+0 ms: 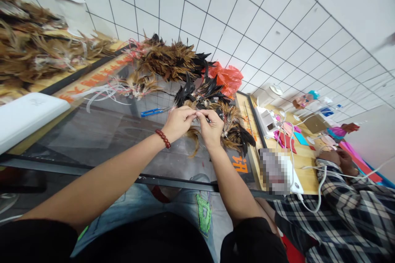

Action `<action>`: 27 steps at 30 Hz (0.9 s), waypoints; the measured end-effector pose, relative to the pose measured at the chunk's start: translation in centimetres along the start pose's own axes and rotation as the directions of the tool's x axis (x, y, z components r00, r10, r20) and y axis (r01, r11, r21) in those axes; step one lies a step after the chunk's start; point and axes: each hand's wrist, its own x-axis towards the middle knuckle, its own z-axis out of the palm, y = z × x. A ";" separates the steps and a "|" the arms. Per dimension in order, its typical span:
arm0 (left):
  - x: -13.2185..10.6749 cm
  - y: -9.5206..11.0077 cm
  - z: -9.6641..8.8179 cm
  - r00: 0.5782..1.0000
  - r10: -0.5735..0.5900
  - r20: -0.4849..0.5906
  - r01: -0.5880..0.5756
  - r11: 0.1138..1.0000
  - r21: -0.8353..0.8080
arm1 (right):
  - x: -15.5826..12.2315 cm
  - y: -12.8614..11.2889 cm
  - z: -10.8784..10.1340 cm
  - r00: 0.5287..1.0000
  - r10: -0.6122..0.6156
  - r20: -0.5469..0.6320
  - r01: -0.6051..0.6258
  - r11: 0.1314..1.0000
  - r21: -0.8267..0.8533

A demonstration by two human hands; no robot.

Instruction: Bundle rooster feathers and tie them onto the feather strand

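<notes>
Over the glass tabletop [123, 131], my left hand [179, 122], with a dark red bead bracelet [163, 138] on the wrist, meets my right hand [211, 125] fingertip to fingertip. Both are closed in a pinch. A curved brown feather [194, 139] hangs below the pinch, its upper end hidden by the fingers. Around and behind my right hand lies a heap of brown and black feathers [233, 121]. Blue thread snips [152, 112] lie left of my left hand. A small feather bunch with white and pink strings [138, 84] rests farther back.
A larger feather pile [169, 59] and a red plastic bag [226, 77] sit against the tiled wall. At left are more feathers [58, 53] and a white box-shaped object [31, 117]. To the right, a co-worker's plaid sleeve [336, 185] is beside cables and coloured sheets [300, 139].
</notes>
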 end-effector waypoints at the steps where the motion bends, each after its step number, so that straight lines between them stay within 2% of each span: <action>1: 0.1 0.0 0.0 1.000 -0.030 0.003 0.030 0.998 -0.046 | 0.2 0.1 -0.2 1.000 -0.002 0.007 0.002 1.000 0.014; 3: 0.2 0.0 -0.1 0.994 -0.107 -0.015 0.103 0.982 -0.158 | 0.9 0.7 -1.2 0.999 0.029 -0.017 -0.028 0.999 0.029; 5: 0.5 -0.1 -0.2 0.978 -0.200 -0.066 0.173 0.942 -0.286 | 1.7 1.7 -2.8 0.989 0.084 -0.123 -0.084 0.996 0.001; 7: 0.7 -0.3 -0.4 0.951 -0.284 -0.123 0.214 0.891 -0.400 | 2.3 2.9 -4.4 0.963 0.108 -0.248 -0.132 0.988 -0.081; 8: 0.9 -0.4 -0.4 0.937 -0.317 -0.148 0.223 0.866 -0.448 | 2.5 3.5 -5.1 0.960 0.112 -0.258 -0.151 0.979 -0.140; 9: 1.0 -0.6 -0.5 0.925 -0.342 -0.165 0.223 0.842 -0.490 | 2.6 3.9 -5.5 0.965 0.120 -0.233 -0.170 0.963 -0.209; 11: 1.2 -0.8 -0.5 0.909 -0.370 -0.189 0.208 0.798 -0.565 | 2.4 4.4 -5.5 0.982 0.158 -0.100 -0.184 0.908 -0.376; 14: 1.4 -0.9 -0.4 0.896 -0.401 -0.193 0.196 0.745 -0.638 | 1.8 4.3 -4.0 0.962 0.251 0.106 -0.130 0.766 -0.630; 16: 1.4 -0.9 -0.4 0.889 -0.420 -0.185 0.202 0.721 -0.663 | 1.5 4.1 -2.9 0.937 0.307 0.166 -0.088 0.668 -0.739; 18: 1.4 -1.0 -0.4 0.883 -0.432 -0.183 0.202 0.703 -0.682 | 1.5 4.3 -2.5 0.923 0.345 0.170 -0.092 0.626 -0.774; 20: 1.4 -1.2 -0.3 0.878 -0.443 -0.180 0.201 0.683 -0.702 | 1.6 4.8 -2.9 0.932 0.343 0.118 -0.146 0.653 -0.743; 23: 1.5 -1.7 -0.2 0.869 -0.456 -0.191 0.188 0.662 -0.725 | 2.0 5.8 -4.0 0.954 0.300 -0.010 -0.245 0.758 -0.604; 25: 1.6 -2.0 -0.2 0.859 -0.469 -0.205 0.182 0.654 -0.734 | 2.1 6.3 -4.5 0.951 0.304 -0.060 -0.291 0.807 -0.514; 27: 1.7 -2.0 -0.3 0.842 -0.497 -0.210 0.190 0.638 -0.746 | 2.1 6.5 -4.9 0.942 0.325 -0.086 -0.326 0.820 -0.470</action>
